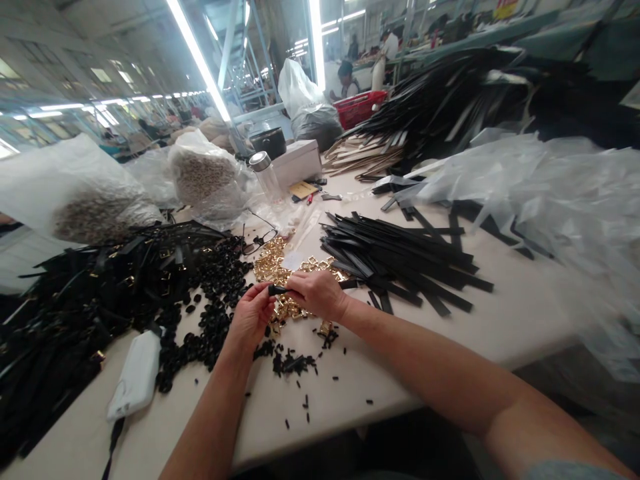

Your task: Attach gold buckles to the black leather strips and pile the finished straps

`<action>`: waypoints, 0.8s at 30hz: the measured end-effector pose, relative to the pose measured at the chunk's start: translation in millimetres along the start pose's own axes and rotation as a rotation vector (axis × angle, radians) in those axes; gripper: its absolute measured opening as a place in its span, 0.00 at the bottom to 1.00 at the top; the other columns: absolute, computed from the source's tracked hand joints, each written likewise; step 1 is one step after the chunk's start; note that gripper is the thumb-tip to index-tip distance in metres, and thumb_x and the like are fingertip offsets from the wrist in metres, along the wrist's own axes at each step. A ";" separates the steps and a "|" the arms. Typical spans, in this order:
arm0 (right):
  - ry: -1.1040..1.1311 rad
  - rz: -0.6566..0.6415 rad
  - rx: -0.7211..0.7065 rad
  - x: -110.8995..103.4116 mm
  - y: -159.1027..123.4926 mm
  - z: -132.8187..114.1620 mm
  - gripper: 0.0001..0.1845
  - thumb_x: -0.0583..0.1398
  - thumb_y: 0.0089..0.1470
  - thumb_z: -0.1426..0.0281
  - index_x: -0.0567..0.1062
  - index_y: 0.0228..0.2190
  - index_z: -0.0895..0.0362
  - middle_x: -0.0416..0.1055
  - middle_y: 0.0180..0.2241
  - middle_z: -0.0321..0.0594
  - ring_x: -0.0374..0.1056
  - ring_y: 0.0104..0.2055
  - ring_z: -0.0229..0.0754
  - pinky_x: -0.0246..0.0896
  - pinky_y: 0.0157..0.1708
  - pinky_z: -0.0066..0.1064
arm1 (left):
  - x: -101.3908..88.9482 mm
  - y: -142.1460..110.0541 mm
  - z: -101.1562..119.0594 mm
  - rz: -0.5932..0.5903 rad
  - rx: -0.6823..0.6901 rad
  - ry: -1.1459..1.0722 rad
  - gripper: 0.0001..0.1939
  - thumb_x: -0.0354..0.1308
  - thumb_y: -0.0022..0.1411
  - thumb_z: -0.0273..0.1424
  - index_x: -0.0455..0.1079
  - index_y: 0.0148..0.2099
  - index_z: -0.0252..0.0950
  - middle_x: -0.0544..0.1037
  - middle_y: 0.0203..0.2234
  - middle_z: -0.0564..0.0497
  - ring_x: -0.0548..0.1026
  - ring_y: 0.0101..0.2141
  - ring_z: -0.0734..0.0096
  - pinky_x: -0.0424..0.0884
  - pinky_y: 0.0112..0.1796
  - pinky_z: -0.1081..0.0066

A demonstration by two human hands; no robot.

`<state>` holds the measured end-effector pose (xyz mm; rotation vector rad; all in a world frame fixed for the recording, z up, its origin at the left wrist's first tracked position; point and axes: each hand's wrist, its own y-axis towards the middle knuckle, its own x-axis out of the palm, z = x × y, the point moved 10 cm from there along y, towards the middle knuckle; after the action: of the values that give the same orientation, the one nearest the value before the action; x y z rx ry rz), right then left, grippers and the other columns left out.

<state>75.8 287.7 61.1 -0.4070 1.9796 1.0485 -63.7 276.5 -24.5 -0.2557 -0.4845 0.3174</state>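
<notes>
My left hand (254, 313) and my right hand (320, 293) meet over the middle of the table, both closed on one black strip (278, 290). Its near end shows between my fingertips, and a longer part sticks out past my right hand. Beneath and behind my hands lies a heap of gold metal buckles (270, 261). Small black round pieces (215, 327) are piled just left of my left hand. Short black bits (295, 363) lie scattered in front of my hands. To the right is a stack of flat black strips (395, 260).
Black straps with gold fittings (125, 273) cover the left side, beside a white power bank (136, 373) with a cable. Eyeglasses (259, 241), a glass bottle (265, 175) and a white box (299, 162) stand farther back. Clear plastic sheeting (540, 193) spreads at right. Filled bags (203, 175) line the back.
</notes>
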 end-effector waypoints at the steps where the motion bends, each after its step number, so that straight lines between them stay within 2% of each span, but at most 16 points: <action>1: 0.003 -0.001 -0.002 0.5 0.0 0.1 0.11 0.58 0.61 0.64 0.72 0.30 0.57 0.72 0.30 0.35 0.64 0.28 0.35 0.42 0.24 0.29 | -0.5 -0.2 0.0 0.001 -0.008 -0.007 0.09 0.69 0.48 0.23 0.75 0.34 0.31 0.78 0.23 0.53 0.74 0.19 0.82 0.72 0.19 0.86; 4: 0.011 0.002 -0.009 0.9 -0.2 0.0 0.11 0.58 0.61 0.64 0.72 0.30 0.56 0.72 0.30 0.34 0.64 0.28 0.34 0.41 0.24 0.28 | -0.6 -0.7 0.3 -0.008 -0.022 -0.012 0.07 0.68 0.50 0.23 0.75 0.34 0.30 0.78 0.24 0.53 0.74 0.19 0.82 0.73 0.20 0.85; 10: 0.025 0.008 -0.038 1.4 -1.9 -4.1 0.10 0.59 0.61 0.64 0.72 0.30 0.56 0.73 0.30 0.34 0.66 0.29 0.35 0.43 0.25 0.28 | 2.2 -1.5 -8.9 -0.045 -0.089 0.012 0.09 0.70 0.48 0.24 0.75 0.33 0.30 0.78 0.23 0.54 0.73 0.17 0.83 0.72 0.19 0.86; 16: 0.070 0.018 0.052 5.6 -0.8 7.4 0.09 0.59 0.61 0.64 0.72 0.32 0.57 0.75 0.32 0.38 0.69 0.33 0.37 0.49 0.28 0.27 | 11.2 -4.5 2.0 -0.062 0.044 0.066 0.20 0.74 0.39 0.28 0.76 0.37 0.32 0.80 0.30 0.52 0.77 0.24 0.80 0.75 0.27 0.83; 18: 0.108 -0.010 0.068 8.4 -0.2 8.6 0.08 0.59 0.61 0.65 0.73 0.36 0.57 0.77 0.35 0.39 0.71 0.34 0.38 0.51 0.29 0.27 | 13.1 -5.7 2.6 -0.063 0.066 0.089 0.19 0.75 0.38 0.29 0.76 0.35 0.33 0.80 0.28 0.54 0.76 0.23 0.81 0.74 0.27 0.83; 20: 0.147 -0.022 0.121 9.0 -0.5 11.8 0.12 0.57 0.62 0.64 0.72 0.45 0.56 0.77 0.36 0.39 0.72 0.34 0.39 0.53 0.30 0.27 | 15.6 -6.9 -0.9 -0.081 0.061 0.115 0.18 0.75 0.38 0.30 0.76 0.33 0.34 0.80 0.27 0.54 0.76 0.24 0.81 0.74 0.28 0.81; 22: 0.171 -0.021 0.192 8.5 -2.0 15.8 0.17 0.54 0.64 0.64 0.67 0.52 0.55 0.78 0.35 0.39 0.73 0.33 0.40 0.55 0.31 0.27 | 20.3 -8.5 -7.4 -0.130 0.042 0.175 0.17 0.74 0.40 0.32 0.76 0.34 0.34 0.80 0.28 0.53 0.76 0.25 0.79 0.74 0.30 0.79; 24: 0.194 -0.026 0.224 9.3 -3.2 16.1 0.19 0.52 0.66 0.63 0.65 0.55 0.55 0.78 0.36 0.39 0.74 0.35 0.40 0.57 0.32 0.27 | 24.7 -10.5 -11.1 -0.177 0.052 0.281 0.16 0.73 0.43 0.33 0.76 0.36 0.34 0.80 0.27 0.53 0.75 0.24 0.78 0.72 0.29 0.78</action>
<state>80.7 299.5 47.2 -0.4234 2.2300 0.7842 -35.0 273.8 -20.4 -0.2008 -0.2188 0.1177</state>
